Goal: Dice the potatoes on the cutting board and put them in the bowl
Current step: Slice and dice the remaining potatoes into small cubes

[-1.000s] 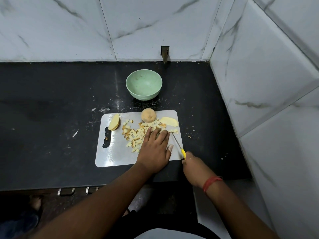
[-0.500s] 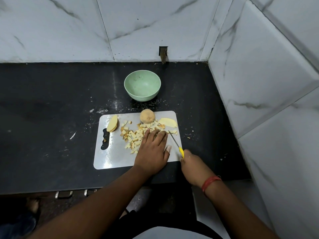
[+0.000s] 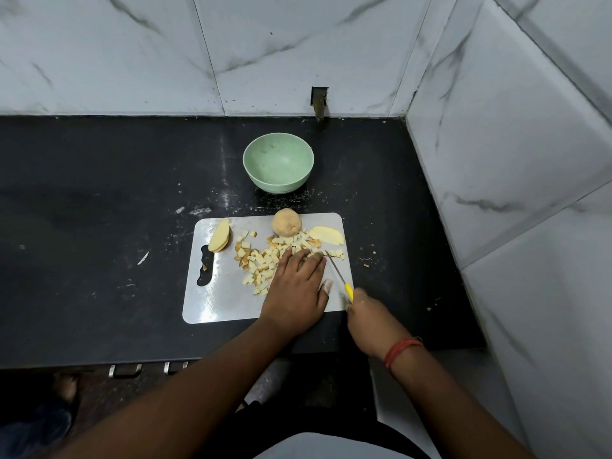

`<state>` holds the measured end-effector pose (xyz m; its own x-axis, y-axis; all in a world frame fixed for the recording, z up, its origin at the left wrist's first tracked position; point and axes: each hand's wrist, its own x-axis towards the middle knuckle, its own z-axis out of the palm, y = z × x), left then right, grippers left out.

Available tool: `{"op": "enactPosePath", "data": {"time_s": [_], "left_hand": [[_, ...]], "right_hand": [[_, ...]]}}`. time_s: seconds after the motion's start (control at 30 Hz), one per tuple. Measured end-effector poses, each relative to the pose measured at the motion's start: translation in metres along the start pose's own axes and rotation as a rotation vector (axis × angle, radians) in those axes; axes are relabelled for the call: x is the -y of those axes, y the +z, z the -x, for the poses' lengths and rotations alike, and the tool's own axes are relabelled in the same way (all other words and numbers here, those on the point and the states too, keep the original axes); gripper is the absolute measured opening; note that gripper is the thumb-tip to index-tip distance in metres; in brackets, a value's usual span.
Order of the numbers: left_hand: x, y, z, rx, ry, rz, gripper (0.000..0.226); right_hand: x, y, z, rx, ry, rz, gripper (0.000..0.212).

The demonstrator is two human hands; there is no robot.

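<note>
Dicing under way: left hand (image 3: 295,286) flat, steadying potato pieces (image 3: 265,260); right hand (image 3: 371,314) grasping knife (image 3: 339,276); next, probably further cuts, bowl (image 3: 278,164) empty.

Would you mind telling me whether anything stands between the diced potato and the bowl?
Yes: the whole potato sits at the board's far edge, between the dice and the bowl. Beyond it, only bare counter shows.
</note>
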<state>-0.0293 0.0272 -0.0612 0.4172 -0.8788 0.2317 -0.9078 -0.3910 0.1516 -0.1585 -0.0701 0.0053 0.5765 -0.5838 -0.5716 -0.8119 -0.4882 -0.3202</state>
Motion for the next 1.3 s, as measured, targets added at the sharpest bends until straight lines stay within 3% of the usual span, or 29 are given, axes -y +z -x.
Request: {"op": "enactPosePath", "data": {"time_s": [0.3, 0.67, 0.83, 1.0, 1.1, 1.3], "left_hand": [[-0.001, -0.001, -0.001, 0.014, -0.007, -0.027, 0.054], [0.004, -0.002, 0.002, -0.055, -0.015, 0.072, 0.047], [-0.001, -0.009, -0.010, -0.066, 0.185, 0.043, 0.048], [-0.005, -0.007, -0.037, 0.125, 0.374, -0.057, 0.065], [0.002, -0.004, -0.037, 0.182, 0.335, -0.097, 0.070], [0.022, -0.005, -0.021, 0.110, 0.272, -0.082, 0.065]], "right_hand": [[-0.013, -0.002, 0.014, 0.060, -0.049, -0.058, 0.022], [-0.029, -0.019, 0.011, 0.011, -0.082, -0.426, 0.015], [-0.039, -0.020, 0.002, -0.093, -0.062, -0.587, 0.017], [-0.038, -0.023, -0.003, -0.141, -0.066, -0.671, 0.016], [-0.038, -0.025, -0.004, -0.131, -0.082, -0.669, 0.016], [-0.040, -0.024, -0.003, -0.064, -0.064, -0.579, 0.013]]}}
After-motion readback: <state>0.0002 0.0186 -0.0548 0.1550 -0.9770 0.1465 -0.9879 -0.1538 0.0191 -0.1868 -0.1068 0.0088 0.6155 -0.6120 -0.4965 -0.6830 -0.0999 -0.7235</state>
